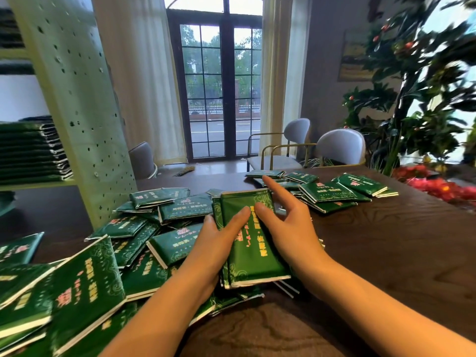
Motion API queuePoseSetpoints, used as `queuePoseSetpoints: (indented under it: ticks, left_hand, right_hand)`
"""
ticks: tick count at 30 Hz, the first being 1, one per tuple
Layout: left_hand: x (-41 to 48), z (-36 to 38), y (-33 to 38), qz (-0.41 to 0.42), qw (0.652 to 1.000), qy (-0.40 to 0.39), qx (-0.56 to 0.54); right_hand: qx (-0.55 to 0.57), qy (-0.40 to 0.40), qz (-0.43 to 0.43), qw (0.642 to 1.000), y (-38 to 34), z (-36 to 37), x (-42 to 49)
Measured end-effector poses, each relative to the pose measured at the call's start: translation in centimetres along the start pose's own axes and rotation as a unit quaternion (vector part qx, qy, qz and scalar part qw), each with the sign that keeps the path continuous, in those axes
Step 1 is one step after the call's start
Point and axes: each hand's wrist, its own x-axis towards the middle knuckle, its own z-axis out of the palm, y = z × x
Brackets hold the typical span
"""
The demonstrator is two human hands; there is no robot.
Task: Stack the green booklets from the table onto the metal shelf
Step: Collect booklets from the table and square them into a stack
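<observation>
A small stack of green booklets lies on the dark wooden table between my hands. My left hand grips its left edge, thumb lying on the top cover. My right hand holds the right edge with the thumb on the cover and the index finger stretched along the far corner. Several loose green booklets are heaped to the left and a smaller group lies at the far right. A neat pile of booklets sits on the metal shelf at the left.
The shelf's perforated pale-green side panel stands at the table's left edge. Two grey chairs stand behind the table, a third near the shelf. A leafy plant and red flowers crowd the right side.
</observation>
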Motion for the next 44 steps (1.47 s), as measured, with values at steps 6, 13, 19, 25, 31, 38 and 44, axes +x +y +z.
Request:
queuePoseSetpoints:
  ticks: [6,13,19,25,31,38,44]
  left_hand:
    - [0.0,-0.2,0.2,-0.005,1.000,0.003,0.008]
    - [0.4,-0.7,0.1,0.005,0.999,0.037,0.013]
    - [0.1,-0.6,0.3,0.086,0.991,0.088,0.042]
    - [0.1,-0.9,0.8,0.183,0.963,0.158,0.122]
    - [-0.3,0.2,0.1,0.228,0.939,0.116,0.228]
    - [-0.8,0.8,-0.1,0.183,0.957,0.050,0.219]
    - [-0.1,0.1,0.1,0.050,0.994,0.025,0.097]
  right_hand:
    - [0.002,-0.009,0.022,1.000,-0.2,-0.5,0.4]
    - [0.021,0.035,0.042,0.998,-0.1,-1.5,1.7]
    - [0.096,0.013,0.040,0.994,0.0,-1.8,2.1]
    - [0.063,0.048,-0.012,0.997,0.1,-2.4,2.2]
    - [0.027,0.009,-0.066,0.997,-1.1,-0.9,0.4]
    - [0.066,-0.053,-0.067,0.994,-0.9,0.8,-0.6]
    - [0.188,-0.087,-0.026,0.978,-0.5,0.4,0.3]
